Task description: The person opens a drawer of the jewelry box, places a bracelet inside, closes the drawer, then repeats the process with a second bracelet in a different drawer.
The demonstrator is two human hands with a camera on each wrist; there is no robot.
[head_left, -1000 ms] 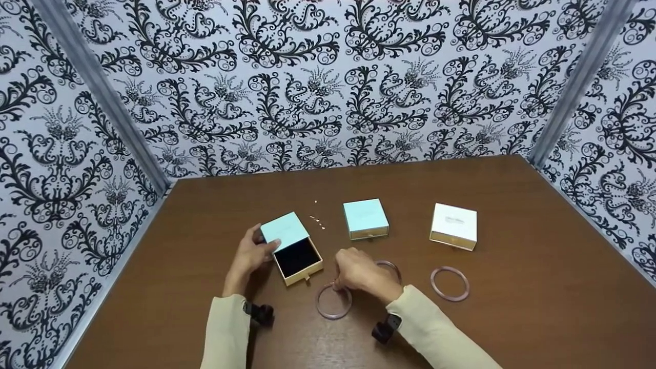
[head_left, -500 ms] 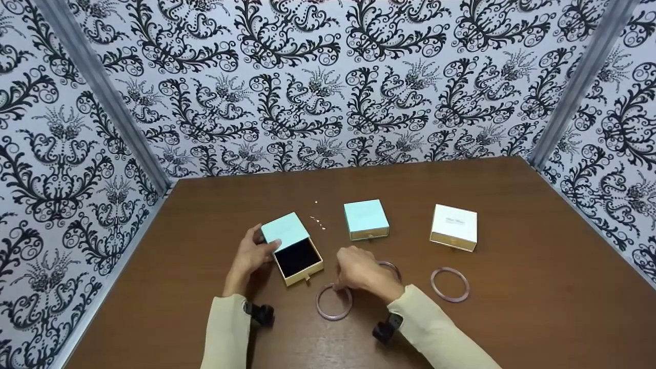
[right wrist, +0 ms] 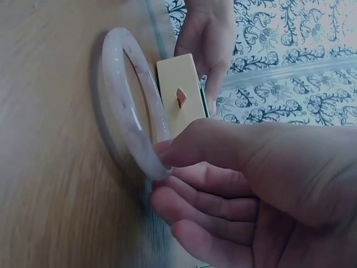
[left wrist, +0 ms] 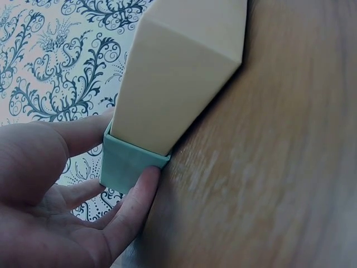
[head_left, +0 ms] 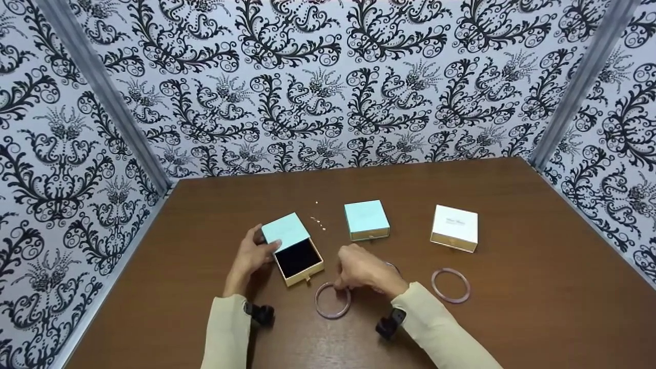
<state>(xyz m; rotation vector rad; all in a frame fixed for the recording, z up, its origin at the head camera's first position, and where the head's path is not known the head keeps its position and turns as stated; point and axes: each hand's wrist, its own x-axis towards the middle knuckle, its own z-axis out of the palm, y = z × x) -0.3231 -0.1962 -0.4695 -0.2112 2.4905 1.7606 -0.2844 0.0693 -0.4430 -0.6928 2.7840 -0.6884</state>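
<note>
My left hand [head_left: 252, 251] grips the sleeve of a light teal drawer box [head_left: 287, 230], thumb on top and fingers at its side. Its cream drawer [head_left: 302, 274] is pulled out toward me, showing a black lining with nothing on it. In the left wrist view the fingers lie along the teal sleeve [left wrist: 131, 162]. Just right of that drawer, my right hand [head_left: 359, 269] pinches a pale mauve bangle [head_left: 332, 318] between thumb and fingers. The right wrist view shows this bangle [right wrist: 120, 84] tilted, its shadow on the wood.
A second bangle [head_left: 393, 267] is mostly hidden behind my right hand, and a third bangle [head_left: 451, 301] lies to the right. Farther back stand a shut teal box [head_left: 366, 218] and a white box [head_left: 454, 223]. Small pale bits [head_left: 319, 223] lie on the brown table [head_left: 246, 195].
My right hand has shifted very slightly, the held bangle moving a little up and left with it. The second bangle is more covered by the hand. My left hand and its box stay put.
</note>
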